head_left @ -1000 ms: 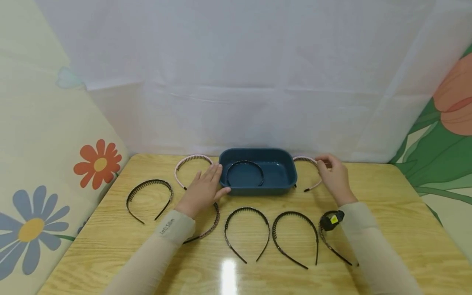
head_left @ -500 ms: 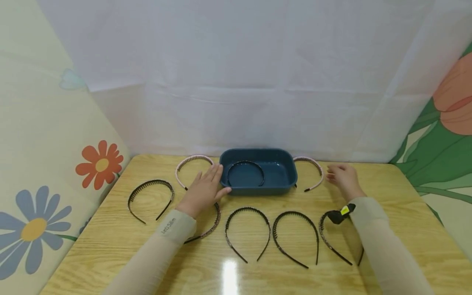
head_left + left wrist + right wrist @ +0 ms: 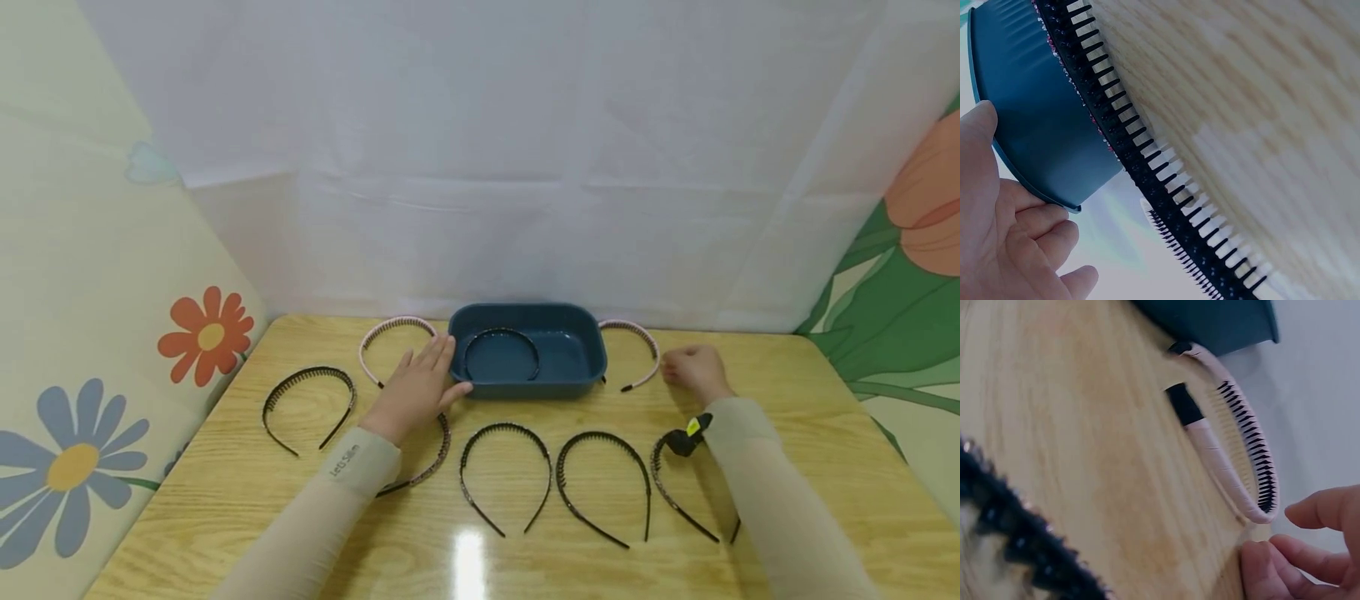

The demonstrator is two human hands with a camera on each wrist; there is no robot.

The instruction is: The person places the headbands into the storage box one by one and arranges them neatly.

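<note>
My left hand (image 3: 412,392) lies against the left end of a dark blue rectangular bin (image 3: 528,388), fingers straight. In the left wrist view its thumb (image 3: 985,119) touches the bin's rim. Inside the bin lies a thin dark headband (image 3: 501,330). Just right of a pink headband (image 3: 647,337), my right hand (image 3: 697,371) has its fingers loosely bent and holds nothing. The right wrist view has that pink headband (image 3: 1213,453) close to the fingertips, its far end near the bin. A sparkly toothed headband (image 3: 446,442) is partly hidden under my left wrist.
Another pink headband (image 3: 362,354) lies left of the bin. A black headband (image 3: 270,400) is at the far left; two more, one dark headband (image 3: 462,467) and another (image 3: 637,458), lie in front. My right sleeve partly covers a further headband (image 3: 656,471). A white cloth (image 3: 525,242) hangs behind.
My right hand has let go of the right pink headband and shifted slightly right and nearer me, its fingers bending in. The left hand and the bin stay in place.
</note>
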